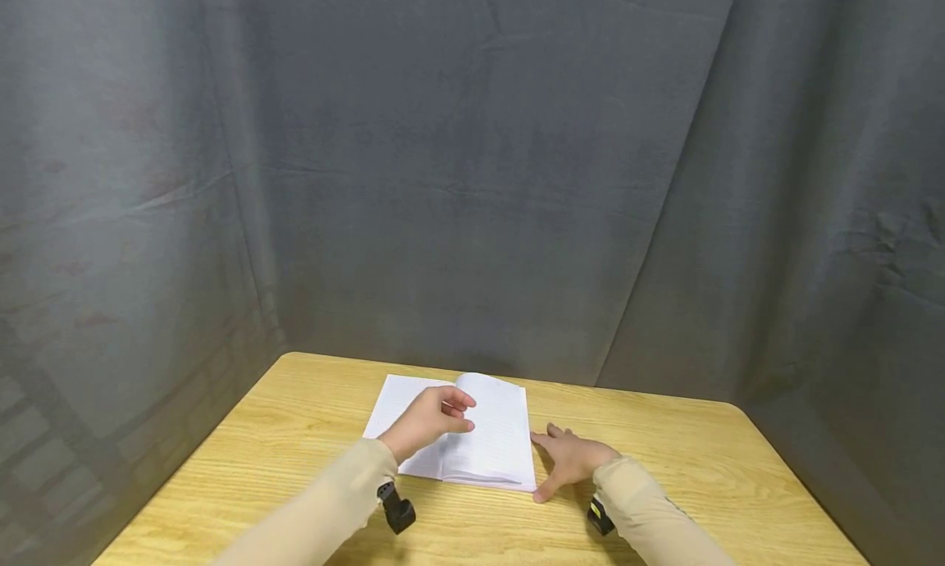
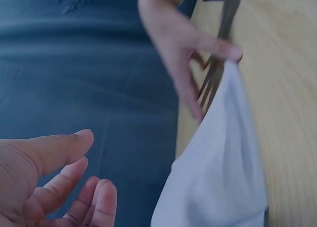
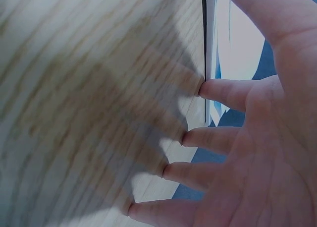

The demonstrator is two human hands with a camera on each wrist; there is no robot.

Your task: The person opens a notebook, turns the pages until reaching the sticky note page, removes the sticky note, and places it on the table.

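Note:
An open notebook (image 1: 498,439) with faintly lined white pages lies on the table, one leaf arching up near the middle. Above its pages hovers my left hand (image 1: 428,418), fingers loosely bent with a gap to the thumb; nothing is between them in the left wrist view, where the hand (image 2: 54,182) is apart from the notebook (image 2: 213,182). My right hand (image 1: 570,458) is at the notebook's right edge, thumb by the near corner. In the right wrist view its spread fingers (image 3: 218,140) reach down to the wood, the index fingertip right beside the notebook's edge (image 3: 210,53).
The wooden table (image 1: 295,418) has rounded far corners. Grey curtains (image 1: 458,180) hang behind it and along both sides. A small black device is strapped on each wrist, the left one (image 1: 397,508) hanging over the table.

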